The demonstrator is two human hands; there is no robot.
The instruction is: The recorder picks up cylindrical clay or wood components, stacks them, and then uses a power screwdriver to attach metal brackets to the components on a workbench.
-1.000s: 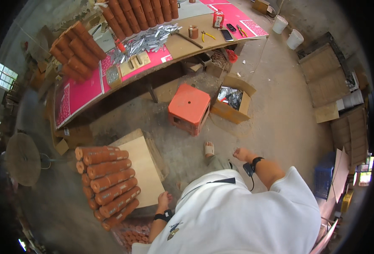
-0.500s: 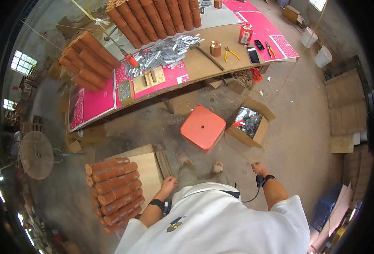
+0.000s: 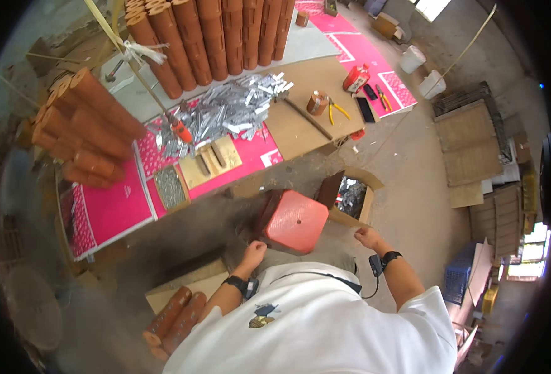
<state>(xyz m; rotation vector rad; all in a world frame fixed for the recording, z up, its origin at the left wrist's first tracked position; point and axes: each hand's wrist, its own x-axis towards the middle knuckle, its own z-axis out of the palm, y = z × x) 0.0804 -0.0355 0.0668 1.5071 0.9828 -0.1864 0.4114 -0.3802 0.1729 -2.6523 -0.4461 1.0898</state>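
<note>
My left hand (image 3: pixel 253 253) is closed with nothing visible in it, just left of a red plastic stool (image 3: pixel 295 219). At the stool's right, my right hand (image 3: pixel 369 237) is also curled shut and looks bare, close to an open cardboard box (image 3: pixel 367 207) holding silver metal pieces. Both hands hang in front of my body and touch nothing that I can see. Beyond the stool stands a long workbench with a heap of silver metal strips (image 3: pixel 225 106). A red power screwdriver (image 3: pixel 180 131) hangs over the heap's left side, above a wooden block (image 3: pixel 230 153) with slots.
Brown cylinders are stacked on the bench at the back (image 3: pixel 215 40) and left (image 3: pixel 95 121); others (image 3: pixel 174 316) lie by my left forearm. A small box of fasteners (image 3: pixel 171 188), a hammer (image 3: pixel 306 117), yellow-handled pliers (image 3: pixel 337 112) and a phone (image 3: pixel 365 111) lie on the bench.
I have moved forward toward the bench, so the stool and the box are now nearer my hands. The floor stack of cylinders has slid partly out of sight behind my left arm.
</note>
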